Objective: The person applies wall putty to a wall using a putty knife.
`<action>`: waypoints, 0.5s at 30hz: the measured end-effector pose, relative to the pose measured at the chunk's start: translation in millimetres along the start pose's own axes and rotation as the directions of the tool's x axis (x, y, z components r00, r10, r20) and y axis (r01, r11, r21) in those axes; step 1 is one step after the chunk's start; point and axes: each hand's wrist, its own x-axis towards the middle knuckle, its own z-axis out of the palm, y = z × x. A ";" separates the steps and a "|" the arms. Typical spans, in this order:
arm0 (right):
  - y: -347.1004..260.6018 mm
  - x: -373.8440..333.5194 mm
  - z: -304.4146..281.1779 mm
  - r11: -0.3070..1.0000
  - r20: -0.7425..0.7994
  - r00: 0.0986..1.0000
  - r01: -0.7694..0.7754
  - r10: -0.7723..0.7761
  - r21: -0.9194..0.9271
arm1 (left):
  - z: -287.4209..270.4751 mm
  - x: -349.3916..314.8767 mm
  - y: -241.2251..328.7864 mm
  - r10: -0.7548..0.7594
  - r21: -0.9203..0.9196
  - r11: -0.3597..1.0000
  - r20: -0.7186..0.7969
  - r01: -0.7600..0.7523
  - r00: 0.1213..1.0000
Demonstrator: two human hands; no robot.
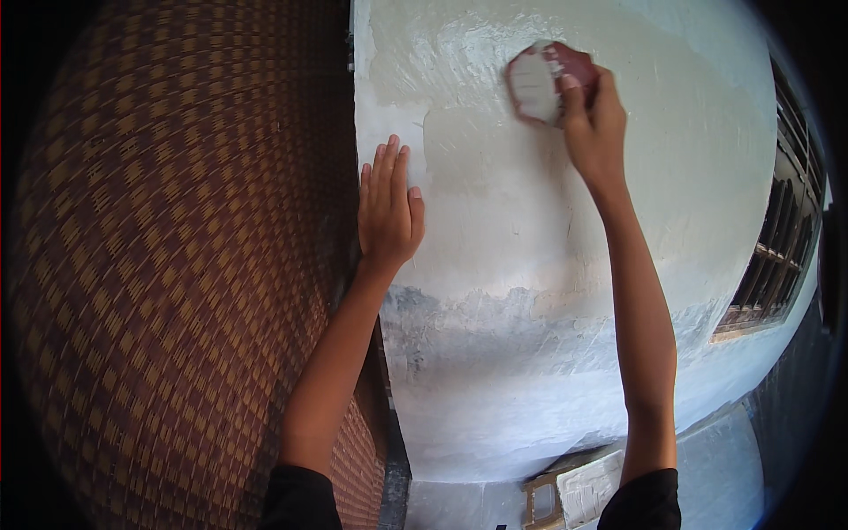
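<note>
Near the top of the white wall (495, 212), my right hand (601, 124) grips a flat, many-sided maroon piece (579, 66) by its right edge. White paste covers much of its left part, and its outline is slightly blurred. I cannot make out exactly what kind of tool it is. Wet, glossy coating with swirl marks shows on the wall around it. Lower and to the left, my left hand (389, 208) lies flat with fingers stretched out at the wall's left edge, holding nothing.
A brown and tan woven panel (194, 230) fills the left side, meeting the wall at a dark post. A barred window (768, 252) is set at the right. Low by my right elbow, a white-smeared board (590, 488) lies beside a wooden frame (541, 503).
</note>
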 end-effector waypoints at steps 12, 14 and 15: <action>-15.1 -12.2 5.2 0.990 0.213 0.969 0.138 -0.127 -0.037 | -2.0 0.1 -1.4 0.002 0.008 1.000 -0.001 -0.002 1.000; -13.0 -14.8 12.1 0.986 0.231 0.971 0.091 -0.056 -0.141 | -3.7 -1.3 -4.0 -0.003 0.011 1.000 0.003 0.003 1.000; 3.4 -7.2 10.8 0.984 0.128 0.991 0.049 -0.027 -0.169 | -1.0 1.4 -0.3 0.006 0.000 1.000 -0.003 -0.006 1.000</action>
